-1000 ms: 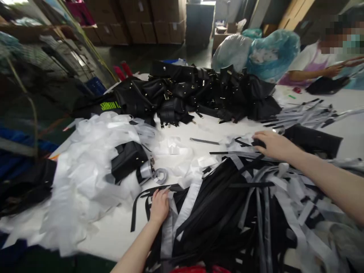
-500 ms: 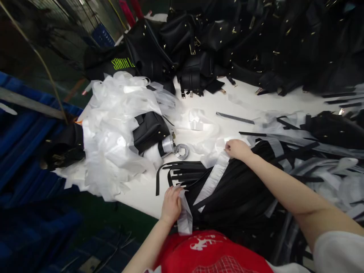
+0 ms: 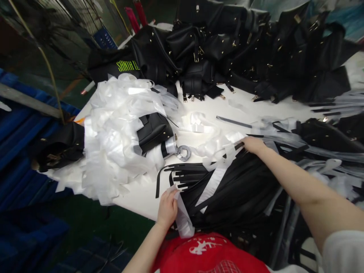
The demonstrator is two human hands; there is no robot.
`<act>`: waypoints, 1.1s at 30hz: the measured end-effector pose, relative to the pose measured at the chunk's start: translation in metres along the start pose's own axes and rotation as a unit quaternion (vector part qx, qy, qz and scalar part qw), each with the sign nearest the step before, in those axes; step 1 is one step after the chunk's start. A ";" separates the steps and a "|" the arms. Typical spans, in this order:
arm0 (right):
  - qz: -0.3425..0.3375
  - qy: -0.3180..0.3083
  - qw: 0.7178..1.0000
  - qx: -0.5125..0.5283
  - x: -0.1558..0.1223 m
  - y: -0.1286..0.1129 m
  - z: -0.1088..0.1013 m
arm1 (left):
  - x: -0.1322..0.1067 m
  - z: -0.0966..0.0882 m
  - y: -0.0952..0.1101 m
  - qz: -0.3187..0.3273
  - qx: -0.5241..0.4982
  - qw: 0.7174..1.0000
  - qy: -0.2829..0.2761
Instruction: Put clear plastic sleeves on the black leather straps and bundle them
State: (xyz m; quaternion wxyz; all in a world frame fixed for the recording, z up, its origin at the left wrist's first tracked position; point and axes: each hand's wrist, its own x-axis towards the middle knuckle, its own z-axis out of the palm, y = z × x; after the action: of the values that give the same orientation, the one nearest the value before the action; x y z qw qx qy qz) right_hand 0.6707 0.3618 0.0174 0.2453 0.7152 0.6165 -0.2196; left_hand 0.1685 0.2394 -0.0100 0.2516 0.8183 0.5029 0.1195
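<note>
Green floor (image 3: 113, 223): visible between seven and eight o'clock, with blue stacks (image 3: 17, 167) out at nine.
White desk (image 3: 142, 201): spans the middle, its near edge slanting across seven o'clock.
Black bags (image 3: 216, 49): heaped along the far side from eleven to two o'clock, metal fittings showing.
Black straps (image 3: 244, 185): a thick bundle at four o'clock, loose ends pointing toward nine.
Film heap (image 3: 105, 132): crumpled and translucent at nine o'clock.
Black pouch (image 3: 156, 131): resting against the heap's three-o'clock side.
Right hand (image 3: 254, 145): at three o'clock, fingers drawn together by the bundle's far edge, where film and dark strap meet; which one they pinch, if either, I cannot tell.
Left hand (image 3: 167, 206): between six and seven, its grip pinching a pale strip near the upper end.
Pale strip (image 3: 184, 220): trailing from that grip toward five o'clock, beside the bundle.
Grey coil (image 3: 184, 152): near centre, apart from both hands.
Progress: apparently partway; much film lies heaped, while many straps remain bundled. How much is left cannot be judged.
</note>
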 end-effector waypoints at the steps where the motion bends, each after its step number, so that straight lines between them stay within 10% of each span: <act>1: 0.020 0.019 1.000 0.001 -0.003 0.008 -0.016 | -0.001 0.000 -0.003 0.000 -0.005 1.000 0.007; 5: 0.071 0.110 0.991 0.007 -0.016 0.011 -0.085 | -0.006 0.002 -0.013 -0.007 -0.034 0.999 0.032; 9: 0.022 0.161 0.986 0.036 -0.019 -0.043 -0.120 | -0.008 0.003 -0.021 -0.049 -0.058 0.996 0.041; 17: -0.132 0.103 0.981 0.103 -0.011 -0.155 -0.078 | -0.027 -0.022 -0.029 -0.125 -0.067 0.987 0.078; 22: -0.227 0.117 0.958 0.132 -0.022 -0.220 -0.103 | -0.059 -0.042 -0.046 -0.175 -0.062 0.978 0.094; 26: -0.284 0.105 0.952 0.048 -0.048 -0.294 -0.104 | -0.062 -0.075 -0.031 -0.051 -0.002 0.991 0.125; 33: -0.446 0.048 0.894 -0.001 -0.110 -0.398 -0.029 | -0.045 -0.124 -0.014 0.088 0.087 0.969 0.212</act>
State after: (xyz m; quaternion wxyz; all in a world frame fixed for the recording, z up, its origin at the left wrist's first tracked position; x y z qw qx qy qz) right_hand 0.2616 0.3415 0.0759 0.0922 0.3744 0.8821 -0.2706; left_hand 0.0812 0.2406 0.0895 0.0559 0.8338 0.4794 0.2680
